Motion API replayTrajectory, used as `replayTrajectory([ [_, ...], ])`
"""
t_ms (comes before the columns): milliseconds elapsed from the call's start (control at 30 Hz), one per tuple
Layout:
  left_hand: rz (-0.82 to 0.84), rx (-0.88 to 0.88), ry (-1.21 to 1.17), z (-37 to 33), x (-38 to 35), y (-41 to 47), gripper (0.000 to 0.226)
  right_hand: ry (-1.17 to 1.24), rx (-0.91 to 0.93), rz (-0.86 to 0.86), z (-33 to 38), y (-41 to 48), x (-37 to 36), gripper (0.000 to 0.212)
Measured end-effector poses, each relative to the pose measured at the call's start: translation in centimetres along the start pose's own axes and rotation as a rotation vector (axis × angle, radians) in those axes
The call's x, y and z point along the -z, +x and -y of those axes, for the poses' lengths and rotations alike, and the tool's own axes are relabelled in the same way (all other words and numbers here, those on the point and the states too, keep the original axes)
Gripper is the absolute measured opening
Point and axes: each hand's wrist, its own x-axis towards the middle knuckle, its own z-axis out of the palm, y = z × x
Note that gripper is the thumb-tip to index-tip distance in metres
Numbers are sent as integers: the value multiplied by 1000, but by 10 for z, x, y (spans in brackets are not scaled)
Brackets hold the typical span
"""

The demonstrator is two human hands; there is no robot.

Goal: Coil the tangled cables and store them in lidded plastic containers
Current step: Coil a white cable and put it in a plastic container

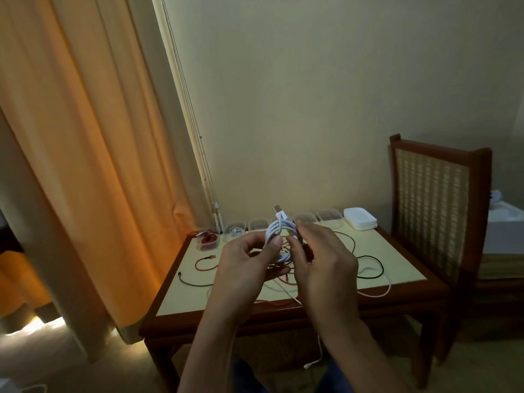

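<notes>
At the table's [402, 265] ten o'clock corner sat a clear container [209, 239] already holding a red cable, with more open tubs in a row toward one o'clock. The left hand [249, 262] pinched the white USB cable [279, 231] between thumb and curled fingers at the coil's nine o'clock side, above the table's middle. Its plug [277, 209] stuck up at twelve o'clock. The right hand [326, 259] closed on the loops at three o'clock, apparently guiding the loose tail, though the fingers hid the contact. The cable looked light, soft and springy, so the loops were best held together across the bundle. White lids [360, 219] lay stacked at two o'clock.
</notes>
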Motion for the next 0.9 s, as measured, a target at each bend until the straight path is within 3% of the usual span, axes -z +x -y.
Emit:
replayTrajectory([
  [267,-100,-24,-19,6,-7,3,11,39,-24,-32,-8,-8,-9,20],
  [433,-244,-156,366,21,-5,8,11,-12,-72,103,-14,-8,-12,11],
  [533,-296,-150,464,26,-4,10,6,-38,-95,219,-15,-4,-10,8],
  [700,-281,-121,529,26,2,13,8,-99,-46,370,-20,6,-3,18],
  [900,-244,-180,587,27,10,16,20,-35,-21,312,-30,16,4,17],
])
